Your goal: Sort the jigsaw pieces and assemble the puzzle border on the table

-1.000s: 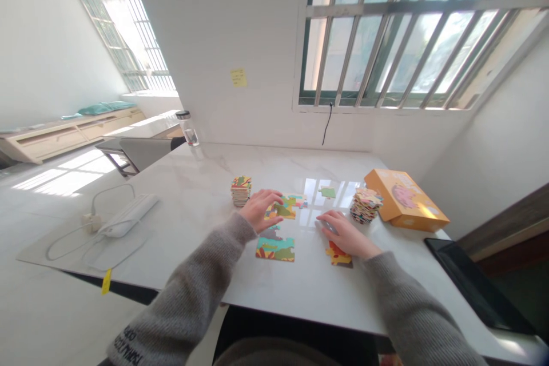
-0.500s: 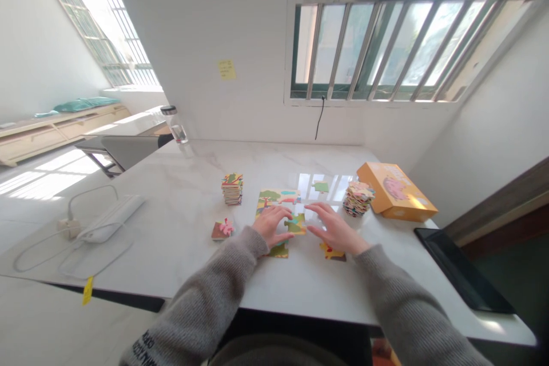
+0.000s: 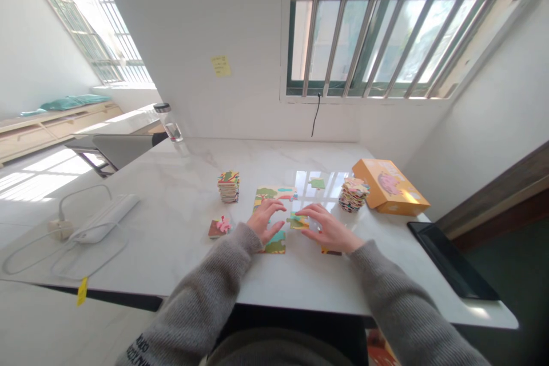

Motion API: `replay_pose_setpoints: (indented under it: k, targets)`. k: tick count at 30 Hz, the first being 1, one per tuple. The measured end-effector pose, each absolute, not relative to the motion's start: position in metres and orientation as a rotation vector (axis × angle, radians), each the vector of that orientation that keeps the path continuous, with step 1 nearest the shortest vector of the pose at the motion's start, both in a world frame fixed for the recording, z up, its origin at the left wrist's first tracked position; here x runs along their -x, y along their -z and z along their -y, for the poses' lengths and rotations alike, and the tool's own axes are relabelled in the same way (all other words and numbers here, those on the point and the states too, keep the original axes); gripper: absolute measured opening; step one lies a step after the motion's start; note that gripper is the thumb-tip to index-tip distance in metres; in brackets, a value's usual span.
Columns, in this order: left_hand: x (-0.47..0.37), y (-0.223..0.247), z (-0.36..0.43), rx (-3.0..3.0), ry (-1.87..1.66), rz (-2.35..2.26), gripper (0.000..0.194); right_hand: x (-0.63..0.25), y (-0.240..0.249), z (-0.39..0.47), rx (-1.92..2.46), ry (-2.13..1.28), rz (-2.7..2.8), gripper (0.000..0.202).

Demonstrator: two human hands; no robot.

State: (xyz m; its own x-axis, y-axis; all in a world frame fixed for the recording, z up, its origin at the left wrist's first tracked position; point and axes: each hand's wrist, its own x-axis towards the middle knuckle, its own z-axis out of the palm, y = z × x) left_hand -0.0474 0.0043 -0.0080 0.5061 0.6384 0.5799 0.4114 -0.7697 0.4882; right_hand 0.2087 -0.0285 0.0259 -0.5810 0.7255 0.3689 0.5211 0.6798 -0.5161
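Note:
My left hand (image 3: 266, 222) is open beside a partly joined picture puzzle (image 3: 266, 192), its thumb and fingers apart with nothing between them. The puzzle's tree corner shows beyond my fingers, and a green and blue lower part (image 3: 277, 245) shows beside my thumb. Between my hands is a green, blue and yellow puzzle piece (image 3: 295, 222). My right hand (image 3: 328, 229) has its thumb and fingertips around the right side of that piece. Another puzzle piece (image 3: 331, 251) lies mostly hidden under my right hand.
Stacks of puzzle pieces stand at left (image 3: 229, 187) and right (image 3: 353, 195). A green piece (image 3: 317, 183) lies farther back, a brown-and-pink pile (image 3: 219, 228) at left. An orange box (image 3: 392, 186), a black tablet-like slab (image 3: 450, 260), a power strip (image 3: 105, 218) and a bottle (image 3: 169, 123) surround them.
My right hand has moved left onto the puzzle piece between my hands, and the piece looks turned. My left hand has drawn back a little to the left from it. The view has shifted slightly.

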Motion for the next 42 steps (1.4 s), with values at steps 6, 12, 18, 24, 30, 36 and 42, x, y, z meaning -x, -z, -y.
replay_pose_setpoints:
  k: [6, 12, 18, 24, 30, 36, 42]
  targets:
    - [0.051, 0.015, -0.002, -2.470, -1.005, -0.937, 0.018, -0.205, -0.024, 0.037, 0.962, -0.545, 2.430, 0.036]
    - [0.058, 0.019, 0.020, -2.538, -0.854, -0.950, 0.026, -0.199, -0.024, 0.050, 0.992, -0.528, 2.467, 0.034]
    - [0.069, 0.019, 0.048, -2.630, -0.810, -0.984, 0.026, -0.194, -0.023, 0.063, 1.038, -0.445, 2.508, 0.035]
    - [0.066, 0.020, 0.057, -2.652, -0.861, -1.039, 0.023, -0.193, -0.021, 0.068, 1.078, -0.396, 2.501, 0.033]
    - [0.066, 0.020, 0.057, -2.685, -0.820, -1.057, 0.026, -0.193, -0.020, 0.070, 1.107, -0.376, 2.483, 0.032]
    - [0.067, 0.023, 0.056, -2.684, -0.791, -1.080, 0.029, -0.191, -0.020, 0.074, 1.138, -0.354, 2.498, 0.028]
    - [0.066, 0.027, 0.055, -2.696, -0.798, -1.084, 0.029, -0.193, -0.015, 0.075, 1.138, -0.334, 2.477, 0.030]
